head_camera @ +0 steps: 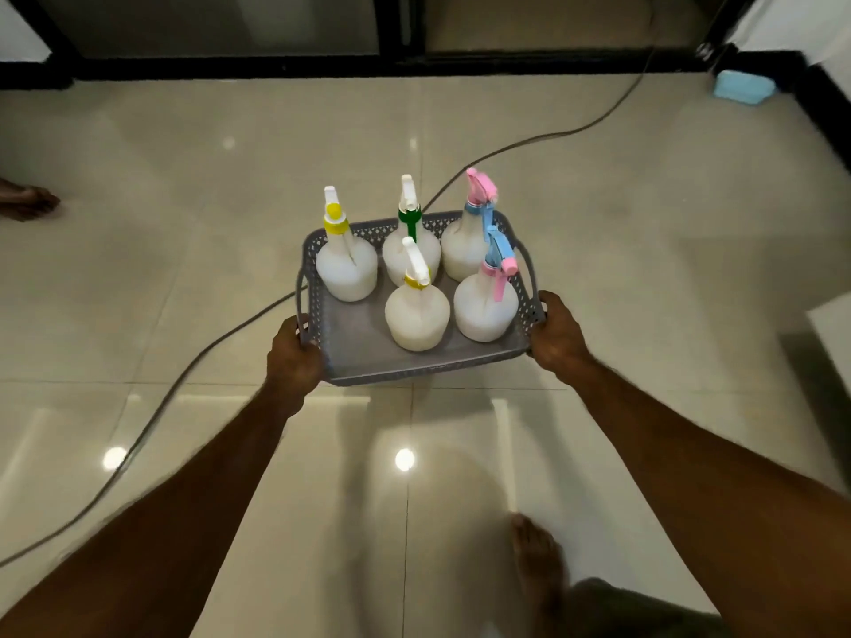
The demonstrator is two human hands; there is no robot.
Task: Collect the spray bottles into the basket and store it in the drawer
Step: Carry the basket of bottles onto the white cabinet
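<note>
A grey perforated basket point(364, 361) hangs above the tiled floor, carried by both hands. My left hand point(294, 356) grips its left handle and my right hand point(557, 338) grips its right handle. Several white spray bottles stand upright inside: one with a yellow collar point(345, 264) at the back left, a green-collared one point(410, 250) at the back middle, a pink-and-blue one point(465, 246) at the back right, a second yellow-collared one point(416, 315) at the front middle, and a blue-and-pink one point(486, 306) at the front right. No drawer is in view.
A dark cable point(152, 421) snakes across the glossy floor beneath the basket. Black-framed glass doors point(230, 29) line the far wall. A light blue box point(743, 87) lies at the far right. My bare foot point(536, 564) shows below, and another person's foot point(25, 200) at the left edge.
</note>
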